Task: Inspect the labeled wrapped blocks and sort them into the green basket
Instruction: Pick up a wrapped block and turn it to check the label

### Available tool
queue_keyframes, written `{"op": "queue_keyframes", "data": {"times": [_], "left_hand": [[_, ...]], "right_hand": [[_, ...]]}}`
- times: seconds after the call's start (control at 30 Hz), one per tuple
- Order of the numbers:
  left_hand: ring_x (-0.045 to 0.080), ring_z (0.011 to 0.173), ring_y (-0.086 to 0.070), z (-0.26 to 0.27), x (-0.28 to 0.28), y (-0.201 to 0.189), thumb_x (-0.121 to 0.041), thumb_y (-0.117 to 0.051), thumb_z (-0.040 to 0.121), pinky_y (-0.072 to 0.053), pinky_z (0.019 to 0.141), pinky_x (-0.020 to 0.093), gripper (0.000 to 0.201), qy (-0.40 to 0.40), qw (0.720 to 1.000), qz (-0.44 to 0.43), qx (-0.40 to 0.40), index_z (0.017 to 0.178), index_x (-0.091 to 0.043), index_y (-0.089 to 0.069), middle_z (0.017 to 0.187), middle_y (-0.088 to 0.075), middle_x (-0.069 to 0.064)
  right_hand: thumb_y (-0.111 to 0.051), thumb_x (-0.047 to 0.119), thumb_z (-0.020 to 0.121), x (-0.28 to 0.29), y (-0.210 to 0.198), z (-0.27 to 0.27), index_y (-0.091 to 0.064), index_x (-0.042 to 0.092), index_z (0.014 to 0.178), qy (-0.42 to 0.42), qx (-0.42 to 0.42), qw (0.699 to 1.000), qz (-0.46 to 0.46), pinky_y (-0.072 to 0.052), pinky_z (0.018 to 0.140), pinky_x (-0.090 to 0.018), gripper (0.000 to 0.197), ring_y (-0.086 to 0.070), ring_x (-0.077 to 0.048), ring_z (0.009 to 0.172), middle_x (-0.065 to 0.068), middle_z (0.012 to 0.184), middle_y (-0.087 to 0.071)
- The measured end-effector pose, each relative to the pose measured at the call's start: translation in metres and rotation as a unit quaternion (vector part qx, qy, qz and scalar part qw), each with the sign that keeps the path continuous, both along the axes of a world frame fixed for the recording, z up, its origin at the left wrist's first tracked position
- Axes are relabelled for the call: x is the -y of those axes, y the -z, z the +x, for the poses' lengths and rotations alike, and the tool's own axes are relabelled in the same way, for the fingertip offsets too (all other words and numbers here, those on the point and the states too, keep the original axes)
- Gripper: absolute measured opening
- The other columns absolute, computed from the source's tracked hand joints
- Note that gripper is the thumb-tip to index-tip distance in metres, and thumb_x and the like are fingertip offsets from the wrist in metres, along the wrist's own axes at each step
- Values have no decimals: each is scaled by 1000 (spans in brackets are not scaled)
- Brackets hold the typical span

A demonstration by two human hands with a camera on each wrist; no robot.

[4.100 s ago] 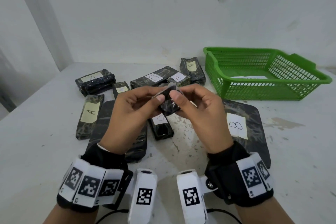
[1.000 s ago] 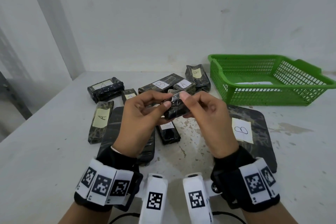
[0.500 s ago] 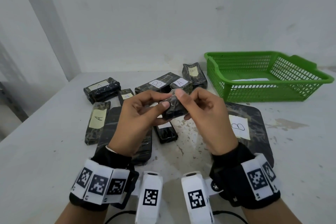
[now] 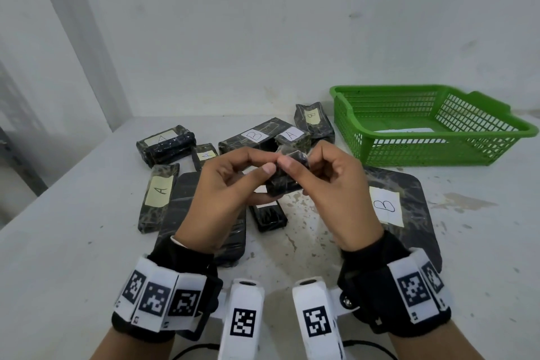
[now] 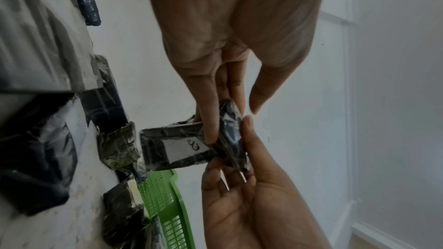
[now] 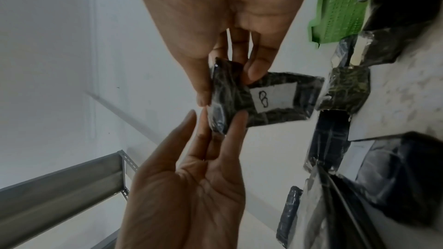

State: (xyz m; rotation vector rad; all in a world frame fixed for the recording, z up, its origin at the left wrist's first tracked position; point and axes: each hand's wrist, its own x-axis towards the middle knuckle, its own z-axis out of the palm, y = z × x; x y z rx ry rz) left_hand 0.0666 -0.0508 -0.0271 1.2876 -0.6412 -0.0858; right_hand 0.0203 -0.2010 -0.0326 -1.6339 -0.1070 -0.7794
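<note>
A small dark wrapped block [image 4: 285, 180] is held above the table's middle between both hands. My left hand [image 4: 270, 164] pinches its upper end from the left, and my right hand [image 4: 295, 161] pinches it from the right. Its white label reads B in the left wrist view [image 5: 184, 148] and in the right wrist view [image 6: 271, 95]. The green basket [image 4: 438, 152] stands at the back right, with something white-labelled lying inside. Several more labelled blocks lie behind the hands, among them a long A block [image 4: 159, 196] and a B block [image 4: 254, 137].
A large flat B block [image 4: 403, 207] lies right of my right hand, and a large flat dark one [image 4: 204, 222] lies under my left hand. A small black block [image 4: 267, 216] sits below the held one. White walls close the back and left.
Both hands have kept hold of the small block and shifted their fingertips slightly on its upper end. The blocks on the table have not moved.
</note>
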Motion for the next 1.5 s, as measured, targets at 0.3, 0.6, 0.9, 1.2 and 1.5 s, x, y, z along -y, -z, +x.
{"op": "queue_keyframes", "data": {"times": [0.3,0.6,0.9,1.2,1.5], "left_hand": [[25,86,-72,5,0,3,0,-61,89,-60,68,33,13,0,1000,-25,-18,99,-3,-69,93,-73,11],[22,80,-73,4,0,1,-5,-60,82,-60,65,33,19,-6,997,-59,-44,99,1,-65,88,-74,9],[14,75,-73,15,-5,-3,-4,-43,99,-57,56,18,22,-14,956,-194,-219,112,4,-59,95,-71,10],[21,82,-75,16,-4,-3,-21,-40,103,-57,53,18,29,2,948,-171,-269,106,-9,-66,101,-76,6],[26,85,-75,2,10,-13,-30,-59,82,-57,51,24,56,27,968,-100,-229,128,2,-53,124,-66,21]], "right_hand": [[-82,30,76,0,1,2,-56,9,68,-11,1,1000,3,-49,61,-29,35,-55,-17,61,0,65,-58],[-80,9,79,-1,-1,0,-66,4,82,-23,9,999,23,-55,71,-36,15,-64,-19,73,-14,81,-68],[-69,20,90,8,0,-2,-56,49,125,21,-73,997,22,-42,109,-43,47,-45,7,124,26,131,-47],[-78,24,79,15,2,4,-68,24,114,8,-64,986,152,-52,76,-25,36,-64,-12,89,1,104,-72],[-79,37,59,40,-17,-5,-72,19,102,-2,-62,984,167,-59,82,-31,47,-70,-16,90,0,92,-74]]}}
